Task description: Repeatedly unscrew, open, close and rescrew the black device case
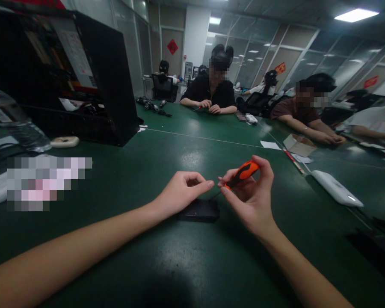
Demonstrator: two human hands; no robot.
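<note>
Right hand (252, 199), fingers clamped on an orange-and-black screwdriver (244, 172), points its tip at the left hand (179, 192), whose thumb and forefinger are pinched together just beside it, above a flat black box (199, 210) on the green desk (179, 265).

In the middle of the frame, the right hand (252, 199) grips an orange and black screwdriver (244, 172), with its thin shaft pointing down and to the left. The left hand (182, 192) is just beside it, with thumb and forefinger pinched together near the shaft. If they hold something, it is too small to see. Under both hands a flat black box (199, 210) lies on the green table (192, 265). In the upper left stands an open black computer case (112, 72), with a plastic bottle (16, 124) at the left edge. At the right lie a white device (336, 188) and a small cardboard box (298, 144). Other people sit at the far side of the table.
</note>
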